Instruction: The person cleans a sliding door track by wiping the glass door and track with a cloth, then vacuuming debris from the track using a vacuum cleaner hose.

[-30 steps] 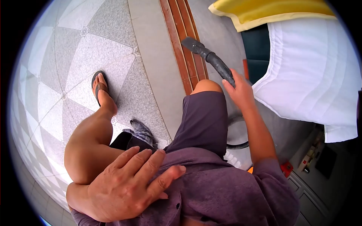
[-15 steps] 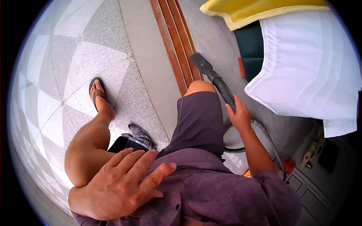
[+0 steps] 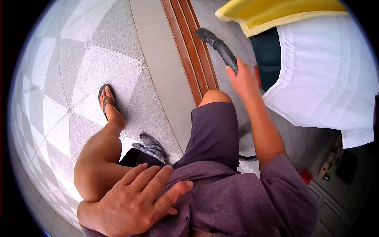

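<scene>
My right hand [image 3: 244,79] is wrapped round the black handle of a vacuum cleaner wand [image 3: 225,51]. Its flat nozzle [image 3: 203,34] lies at the reddish-brown grooved strip [image 3: 189,47] on the floor; whether it touches the surface I cannot tell. Beyond my knee, the wand slants up and to the left. In front of my body, at the lower left, my left hand [image 3: 136,197] hangs with its back up, fingers stretched out and holding nothing. Part of the black hose [image 3: 248,158] shows under my right forearm.
A crumpled grey cloth [image 3: 150,145] lies on the patterned tiles [image 3: 110,67] near my left leg. White fabric [image 3: 319,79] and yellow fabric [image 3: 276,14] hang at the right over something dark green. Drawers [image 3: 331,213] and a red object [image 3: 306,177] stand at the lower right.
My right hand has moved forward, taking the vacuum wand and nozzle farther along the brown strip. My left hand keeps its pose, and the whole view has shifted slightly.
</scene>
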The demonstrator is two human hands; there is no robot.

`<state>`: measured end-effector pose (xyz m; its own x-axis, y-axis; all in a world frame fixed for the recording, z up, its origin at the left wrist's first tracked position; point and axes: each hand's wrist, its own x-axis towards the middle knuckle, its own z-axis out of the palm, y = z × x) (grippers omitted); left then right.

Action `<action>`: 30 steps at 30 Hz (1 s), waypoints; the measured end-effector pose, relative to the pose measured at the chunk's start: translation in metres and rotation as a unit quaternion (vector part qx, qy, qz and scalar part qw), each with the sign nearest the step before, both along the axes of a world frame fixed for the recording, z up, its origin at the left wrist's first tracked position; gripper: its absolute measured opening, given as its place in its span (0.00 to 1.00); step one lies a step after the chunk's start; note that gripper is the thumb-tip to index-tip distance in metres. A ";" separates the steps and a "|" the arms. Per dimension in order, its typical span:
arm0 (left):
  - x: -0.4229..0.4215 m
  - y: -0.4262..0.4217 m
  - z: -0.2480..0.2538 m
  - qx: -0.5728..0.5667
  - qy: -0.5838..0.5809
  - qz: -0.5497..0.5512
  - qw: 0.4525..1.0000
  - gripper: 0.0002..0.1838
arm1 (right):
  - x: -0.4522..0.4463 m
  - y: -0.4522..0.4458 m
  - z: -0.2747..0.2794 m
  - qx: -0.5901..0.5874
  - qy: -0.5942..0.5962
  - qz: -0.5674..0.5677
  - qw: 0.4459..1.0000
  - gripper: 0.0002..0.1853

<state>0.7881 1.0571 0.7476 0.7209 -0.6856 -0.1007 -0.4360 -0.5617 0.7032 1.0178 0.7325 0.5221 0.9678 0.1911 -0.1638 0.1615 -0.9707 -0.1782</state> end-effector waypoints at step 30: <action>-0.013 0.015 -0.003 0.001 0.036 0.025 0.999 0.36 | 0.210 0.165 -0.077 0.118 -0.015 -0.039 0.992 0.28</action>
